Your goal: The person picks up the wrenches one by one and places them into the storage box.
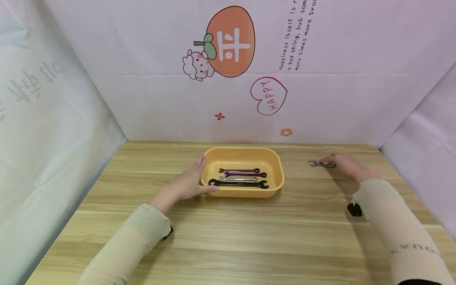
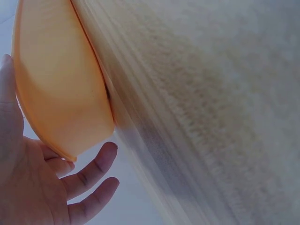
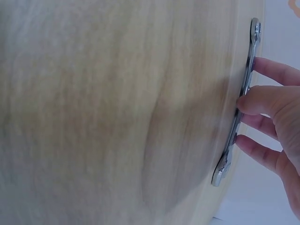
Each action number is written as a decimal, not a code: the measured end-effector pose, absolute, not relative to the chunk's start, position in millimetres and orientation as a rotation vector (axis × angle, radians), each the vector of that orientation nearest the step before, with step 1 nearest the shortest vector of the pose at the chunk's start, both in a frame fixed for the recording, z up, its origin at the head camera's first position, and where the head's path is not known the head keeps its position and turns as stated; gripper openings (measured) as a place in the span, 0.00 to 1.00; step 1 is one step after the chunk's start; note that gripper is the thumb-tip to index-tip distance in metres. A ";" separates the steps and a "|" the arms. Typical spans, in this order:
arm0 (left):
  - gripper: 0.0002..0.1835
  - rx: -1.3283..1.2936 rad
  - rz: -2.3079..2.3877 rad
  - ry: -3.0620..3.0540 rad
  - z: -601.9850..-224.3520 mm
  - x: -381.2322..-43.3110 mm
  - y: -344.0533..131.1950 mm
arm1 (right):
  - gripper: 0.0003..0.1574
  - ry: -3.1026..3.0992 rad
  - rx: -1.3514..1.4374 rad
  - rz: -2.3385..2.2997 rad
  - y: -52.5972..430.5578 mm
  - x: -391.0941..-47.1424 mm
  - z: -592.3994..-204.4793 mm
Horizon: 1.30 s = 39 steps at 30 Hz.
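A yellow plastic bin (image 1: 246, 193) stands on the wooden table, with several wrenches lying side by side in it. Among them are a large black wrench (image 1: 238, 183), a silver wrench (image 1: 236, 179) and two purple ones. My left hand (image 1: 187, 182) grips the bin's left end, thumb on the front rim and fingers along the left side; in the left wrist view two fingers stand off the bin wall (image 2: 65, 79). Off to the right, my right hand (image 1: 343, 164) pinches a silver wrench (image 3: 246, 77) around its middle, low over the table, both wrench ends sticking out past the fingers.
The wooden table (image 1: 228, 237) reaches back to a pale printed cloth (image 1: 160, 99) hanging behind it. Similar cloth hangs along the left side (image 1: 53, 138) and the right side (image 1: 424, 122). Table surface lies between the bin and the right hand.
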<state>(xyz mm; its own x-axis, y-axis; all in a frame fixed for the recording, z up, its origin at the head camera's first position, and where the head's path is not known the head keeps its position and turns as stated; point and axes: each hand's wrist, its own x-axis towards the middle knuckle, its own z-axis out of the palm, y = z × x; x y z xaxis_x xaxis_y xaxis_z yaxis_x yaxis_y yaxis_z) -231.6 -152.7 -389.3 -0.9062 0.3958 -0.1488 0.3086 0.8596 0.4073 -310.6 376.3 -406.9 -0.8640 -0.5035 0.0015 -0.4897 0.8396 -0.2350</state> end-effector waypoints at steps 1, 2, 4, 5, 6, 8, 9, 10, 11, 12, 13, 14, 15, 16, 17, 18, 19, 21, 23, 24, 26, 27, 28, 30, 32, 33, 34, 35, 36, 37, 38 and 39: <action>0.65 0.534 0.558 2.806 -389.4 -231.6 -152.4 | 0.23 2.957 -0.805 -0.352 376.6 -311.0 -407.0; 0.64 0.530 0.556 2.805 -389.6 -231.8 -152.2 | 0.22 2.959 -0.807 -0.354 376.8 -311.2 -406.9; 0.64 0.525 0.555 2.804 -389.8 -232.0 -152.1 | 0.21 2.961 -0.815 -0.353 377.0 -311.2 -406.3; 0.64 0.523 0.556 2.804 -390.0 -232.2 -152.1 | 0.20 2.963 -0.819 -0.354 376.8 -311.4 -406.1; 0.64 0.525 0.557 2.805 -390.1 -232.3 -152.2 | 0.20 2.964 -0.819 -0.352 376.4 -311.3 -405.7; 0.64 0.525 0.561 2.805 -390.4 -232.7 -152.5 | 0.20 2.967 -0.825 -0.349 375.5 -311.2 -404.7; 0.64 0.527 0.562 2.806 -390.7 -232.9 -152.6 | 0.21 2.967 -0.831 -0.345 375.0 -311.4 -404.5; 0.64 0.527 0.561 2.807 -390.9 -233.0 -152.8 | 0.21 2.969 -0.836 -0.341 374.4 -311.6 -404.3; 0.64 0.526 0.559 2.807 -391.1 -233.2 -152.8 | 0.22 2.972 -0.842 -0.335 374.1 -312.1 -404.5; 0.64 0.526 0.556 2.808 -391.4 -233.2 -152.8 | 0.22 2.972 -0.848 -0.331 373.6 -312.2 -404.5; 0.64 0.528 0.557 2.806 -391.6 -233.3 -152.8 | 0.23 2.974 -0.859 -0.329 373.3 -312.5 -404.7; 0.64 0.531 0.559 2.804 -391.6 -233.1 -152.7 | 0.23 2.974 -0.865 -0.323 373.5 -312.8 -405.1; 0.64 0.529 0.557 2.802 -391.5 -233.0 -152.5 | 0.24 2.975 -0.867 -0.321 373.6 -313.1 -405.7; 0.64 0.527 0.556 2.799 -391.3 -232.8 -152.4 | 0.24 2.975 -0.866 -0.318 374.2 -313.0 -406.1; 0.65 0.530 0.558 2.798 -391.0 -232.5 -152.2 | 0.24 2.975 -0.859 -0.316 375.0 -313.0 -406.7; 0.65 0.533 0.557 2.797 -390.6 -232.3 -152.0 | 0.25 2.974 -0.849 -0.317 376.0 -312.7 -407.1; 0.65 0.535 0.558 2.798 -390.3 -232.0 -151.8 | 0.25 2.972 -0.836 -0.319 377.4 -312.6 -407.7; 0.65 0.530 0.554 2.800 -389.4 -231.7 -151.7 | 0.27 2.971 -0.803 -0.320 380.4 -311.9 -408.4; 0.65 0.537 0.555 2.806 -389.0 -231.6 -151.7 | 0.28 2.970 -0.782 -0.317 382.6 -311.2 -408.8; 0.65 0.536 0.554 2.808 -388.8 -231.6 -151.8 | 0.28 2.970 -0.778 -0.315 383.3 -310.9 -408.7; 0.65 0.537 0.557 2.809 -388.6 -231.6 -151.9 | 0.29 2.970 -0.779 -0.305 384.0 -310.5 -408.4; 0.65 0.539 0.556 2.811 -388.7 -231.7 -151.9 | 0.29 2.969 -0.786 -0.300 384.1 -310.1 -408.1; 0.64 0.539 0.555 2.811 -388.6 -231.7 -151.7 | 0.29 2.967 -0.790 -0.298 384.0 -309.8 -407.7; 0.64 0.538 0.558 2.808 -388.9 -231.8 -151.8 | 0.28 2.965 -0.800 -0.291 383.8 -309.4 -407.1; 0.64 0.535 0.556 2.804 -389.0 -231.8 -151.8 | 0.28 2.964 -0.809 -0.293 384.0 -309.0 -407.1; 0.64 0.534 0.557 2.803 -389.0 -231.7 -151.9 | 0.28 2.964 -0.816 -0.299 384.5 -309.0 -407.6; 0.64 0.532 0.558 2.801 -389.1 -231.6 -151.9 | 0.28 2.974 -0.824 -0.292 385.1 -309.2 -408.7; 0.64 0.531 0.559 2.800 -389.2 -231.4 -151.9 | 0.28 2.977 -0.826 -0.292 385.4 -309.3 -409.5; 0.64 0.530 0.557 2.802 -389.1 -231.2 -151.8 | 0.29 2.979 -0.825 -0.294 385.6 -309.0 -409.8; 0.64 0.529 0.556 2.804 -389.3 -231.1 -151.6 | 0.29 2.981 -0.822 -0.295 385.9 -309.0 -410.3; 0.64 0.531 0.554 2.807 -389.5 -231.2 -151.6 | 0.30 2.982 -0.818 -0.296 385.9 -309.0 -410.6; 0.64 0.530 0.552 2.809 -389.7 -231.3 -151.5 | 0.30 2.982 -0.815 -0.294 385.8 -308.8 -410.5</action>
